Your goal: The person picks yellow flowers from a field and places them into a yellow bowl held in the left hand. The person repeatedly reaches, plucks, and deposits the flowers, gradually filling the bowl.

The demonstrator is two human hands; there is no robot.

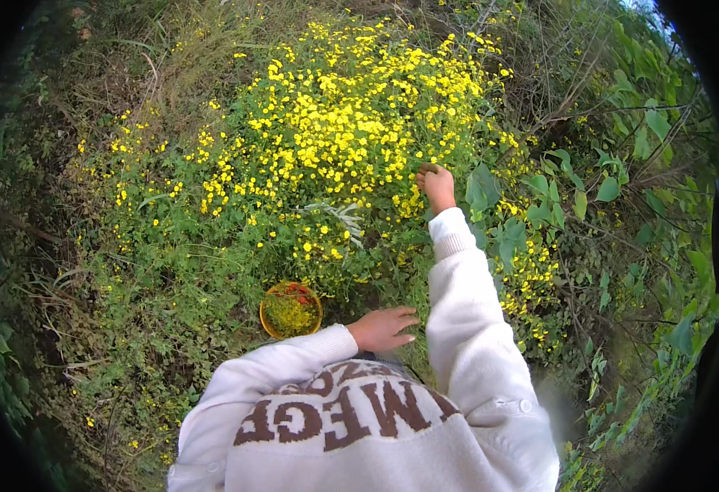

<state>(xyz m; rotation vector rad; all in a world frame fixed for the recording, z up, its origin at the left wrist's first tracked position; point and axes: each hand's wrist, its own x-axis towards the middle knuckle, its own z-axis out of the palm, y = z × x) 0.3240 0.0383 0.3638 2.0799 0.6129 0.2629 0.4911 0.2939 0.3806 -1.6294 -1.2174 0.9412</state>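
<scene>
My right hand reaches out to the right side of a dense patch of yellow daisy-like flowers. Its fingers are curled among the blossoms, and whatever lies between the fingertips is hidden. Close to my body, my left hand hangs palm down over the greenery with fingers spread and nothing in it. To the left of that hand sits a round container with a yellow-orange rim. Inside it lies a heap of small yellow-green flower heads, with some red showing near the far side.
Broad heart-shaped leaves stand just right of my right wrist. Bare thin branches and a leafy climber fill the right side. Dry grass grows at the far left. A silvery leaf sprig lies across the flowering stems.
</scene>
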